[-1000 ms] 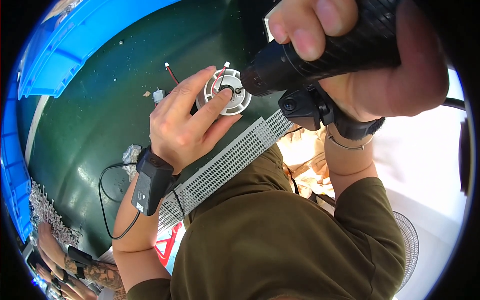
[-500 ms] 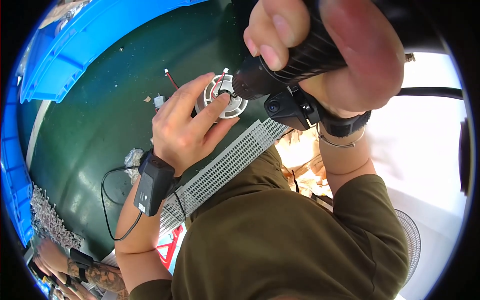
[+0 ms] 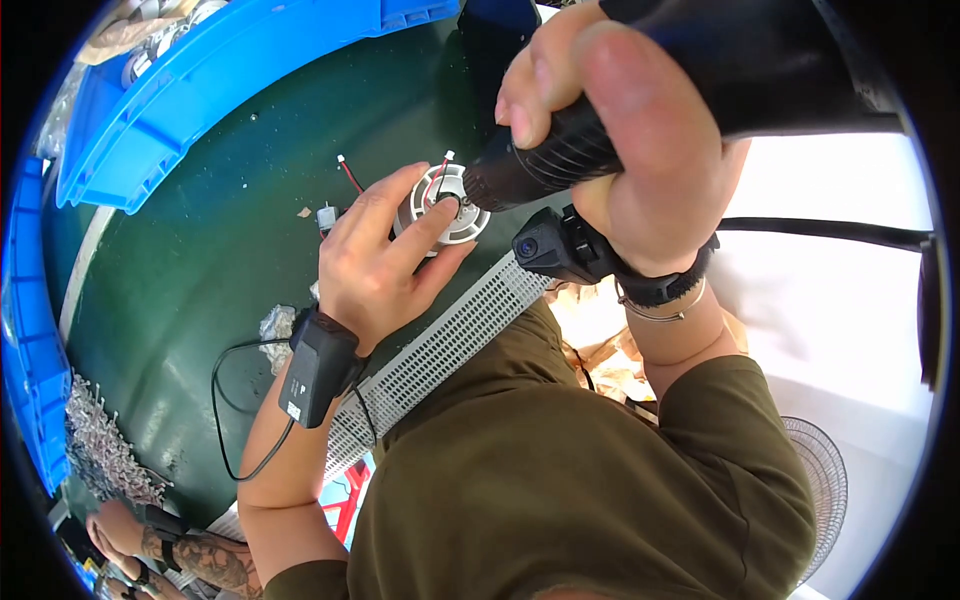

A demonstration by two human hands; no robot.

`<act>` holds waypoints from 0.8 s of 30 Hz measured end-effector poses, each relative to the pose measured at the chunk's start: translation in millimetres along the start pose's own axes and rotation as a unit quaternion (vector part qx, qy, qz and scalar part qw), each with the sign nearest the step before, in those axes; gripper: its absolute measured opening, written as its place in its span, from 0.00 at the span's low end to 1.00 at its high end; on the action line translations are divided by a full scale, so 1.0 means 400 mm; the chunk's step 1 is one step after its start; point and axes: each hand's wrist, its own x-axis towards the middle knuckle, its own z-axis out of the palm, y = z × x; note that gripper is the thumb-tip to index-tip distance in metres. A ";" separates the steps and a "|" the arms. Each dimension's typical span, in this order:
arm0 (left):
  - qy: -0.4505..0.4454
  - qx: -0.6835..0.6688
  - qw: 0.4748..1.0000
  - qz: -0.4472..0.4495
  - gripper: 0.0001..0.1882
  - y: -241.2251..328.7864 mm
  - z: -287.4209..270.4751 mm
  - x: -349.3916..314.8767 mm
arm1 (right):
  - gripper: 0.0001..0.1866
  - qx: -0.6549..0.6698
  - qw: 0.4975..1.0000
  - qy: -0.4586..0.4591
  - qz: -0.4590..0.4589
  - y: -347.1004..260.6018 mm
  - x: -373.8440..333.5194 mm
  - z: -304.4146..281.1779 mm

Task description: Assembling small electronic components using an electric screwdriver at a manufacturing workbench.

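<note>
My left hand (image 3: pixel 365 262) is closed round a round white plastic housing (image 3: pixel 466 232) on the green table, its index finger reaching toward the housing's centre. A pair of thin wires (image 3: pixel 438 180) with a white plug rises from the housing. Up at the right, my right hand (image 3: pixel 665 165) grips a black power screwdriver (image 3: pixel 570 140), angled down to the left. The tool's nose lies at the housing's right side; its tip is too hidden to tell whether it touches a screw. Beside my left fingers sits a small silver motor (image 3: pixel 327 217), near another wire plug (image 3: pixel 341 158).
Blue bins (image 3: pixel 215 85) line the far and left sides of the green table (image 3: pixel 180 270). Many small wired parts (image 3: pixel 105 450) lie heaped at left, and crumpled clear plastic (image 3: pixel 277 327) is nearer. A white perforated strip (image 3: pixel 440 345) edges the table. Another person's hand (image 3: pixel 120 527) shows lower left.
My right hand and the screwdriver have come lower and slightly left in the picture, with the tool lying flatter. My left hand still holds the housing; the whole view has shifted a little.
</note>
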 end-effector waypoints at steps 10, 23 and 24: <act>-0.008 -0.010 1.000 0.011 0.18 -0.003 -0.006 0.002 | 0.20 0.075 0.996 -0.050 0.024 0.003 0.006 -0.010; 0.171 0.133 0.954 -0.207 0.23 -0.130 -0.332 -0.025 | 0.13 -0.040 0.993 -0.081 -0.069 0.003 0.168 -0.042; 0.117 0.220 0.937 -0.245 0.22 -0.202 -0.414 -0.072 | 0.13 -0.033 0.993 -0.093 -0.062 0.020 0.168 -0.033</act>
